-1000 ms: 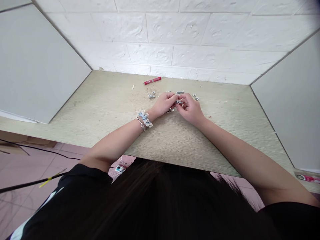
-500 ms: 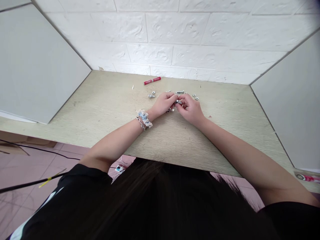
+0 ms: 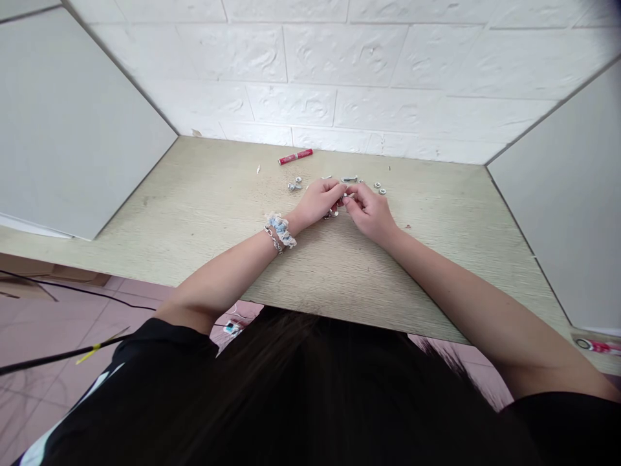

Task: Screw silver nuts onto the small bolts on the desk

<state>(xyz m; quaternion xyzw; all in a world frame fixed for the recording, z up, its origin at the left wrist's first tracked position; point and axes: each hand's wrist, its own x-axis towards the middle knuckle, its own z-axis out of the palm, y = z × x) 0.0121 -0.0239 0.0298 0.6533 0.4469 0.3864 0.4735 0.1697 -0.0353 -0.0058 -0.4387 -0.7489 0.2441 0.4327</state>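
My left hand (image 3: 320, 200) and my right hand (image 3: 371, 210) meet fingertip to fingertip over the table. Between them is a small metal bolt (image 3: 345, 196), mostly covered by the fingers of both hands. Small metal pieces (image 3: 331, 213) lie just under my left fingers, partly hidden. Behind the hands rests a long bolt (image 3: 349, 179). Two nuts (image 3: 380, 188) are to the right of my right hand. A nut (image 3: 298, 179) and a short bolt (image 3: 294, 186) lie to the left of my left hand.
A red marker (image 3: 295, 156) lies near the white brick wall (image 3: 310, 103). Grey panels stand at the left (image 3: 82, 123) and right (image 3: 567, 194) of the wooden table (image 3: 218, 194). A red and white tube (image 3: 599, 346) is at the far right.
The right fingers have closed further over the bolt, so less of it shows. Both hands stay in nearly the same place.
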